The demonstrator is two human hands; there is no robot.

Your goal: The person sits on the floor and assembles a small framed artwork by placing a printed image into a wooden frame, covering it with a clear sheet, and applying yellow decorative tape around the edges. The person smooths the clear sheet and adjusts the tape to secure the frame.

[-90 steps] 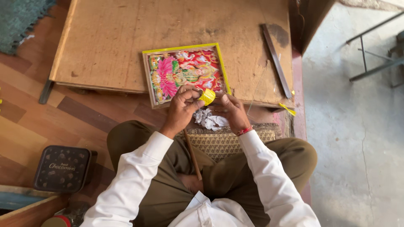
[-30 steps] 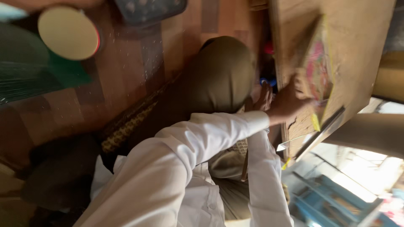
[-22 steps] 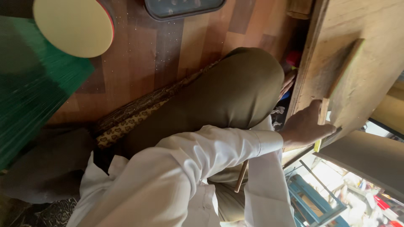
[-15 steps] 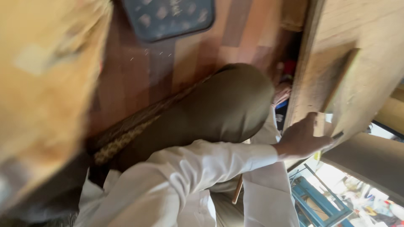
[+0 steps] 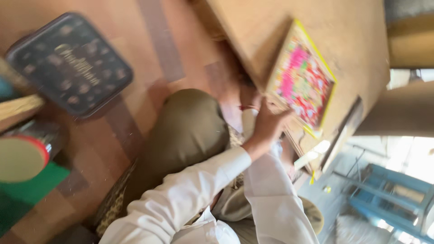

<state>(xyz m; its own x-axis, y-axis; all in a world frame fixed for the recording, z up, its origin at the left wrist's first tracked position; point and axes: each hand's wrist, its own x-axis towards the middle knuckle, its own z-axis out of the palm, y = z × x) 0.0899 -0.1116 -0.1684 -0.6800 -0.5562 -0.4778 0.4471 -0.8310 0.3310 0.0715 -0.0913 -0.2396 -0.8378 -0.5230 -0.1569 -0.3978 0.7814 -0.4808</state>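
Reaching to a bright picture board on a low wooden table

Seen from above at a steep tilt, with much blur. Left hand (image 5: pixel 267 123) raised from a white sleeve (image 5: pixel 190 194), fingers curled against the near edge of the picture board (image 5: pixel 302 80); whether truly gripping or only pressing on that edge, cannot tell through the blur. Right hand (image 5: pixel 247 96) mostly hidden behind the left hand and the board's near corner, only a sliver visible beside a red band at the wrist; finger state cannot be told. Picture board lying flat on the low wooden table (image 5: pixel 271 27), close to the table's near edge: rectangular, yellow border, a busy pattern in pink, red and green. Long dark flat strip (image 5: pixel 344 131) on the same tabletop just beyond the board, near the far corner. Small yellow bit (image 5: pixel 312 178) at the table edge below that strip.

Olive-trousered knee (image 5: pixel 187 131) bent up just left of the hands, over a floor of brown wooden boards (image 5: pixel 149 49). Patterned woven cushion edge (image 5: pixel 113 205) showing under the leg. Dark square tin (image 5: pixel 70 63) with pale dots on the floor, well apart from the hands. Round pale disc with a red rim (image 5: pixel 20 158) at the left edge, above a green mat (image 5: pixel 27 194). Blue metal frame (image 5: pixel 393 199) beyond the table, lower right, in bright light.
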